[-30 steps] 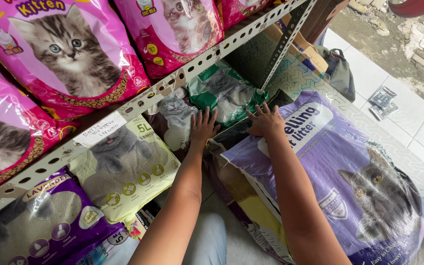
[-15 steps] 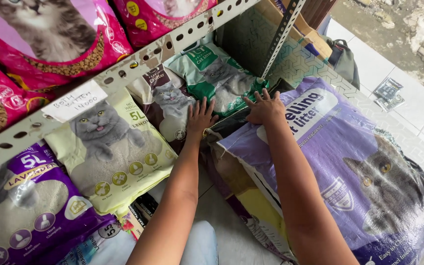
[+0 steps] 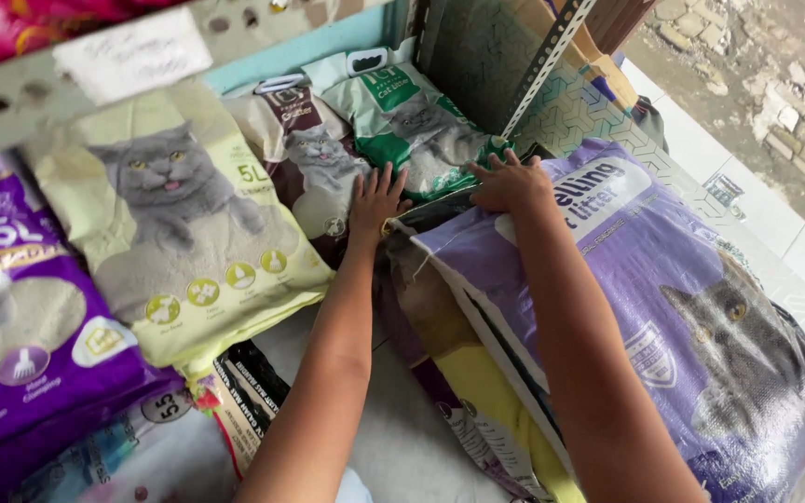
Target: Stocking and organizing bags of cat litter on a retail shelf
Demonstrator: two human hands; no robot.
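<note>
Hands lie flat and open on the bags, gripping nothing: the left hand [image 3: 376, 200] presses on the brown cat litter bag [image 3: 314, 172], and the right hand [image 3: 511, 183] rests on the top edge of the big purple bag [image 3: 663, 298]. The purple bag is closest to the right hand, and its long side runs from 11 o'clock down to 5 o'clock. A green bag [image 3: 421, 126] sits at 12 o'clock, a pale yellow bag [image 3: 188, 242] at 9 o'clock, and a metal shelf post [image 3: 547, 61] stands just behind.
</note>
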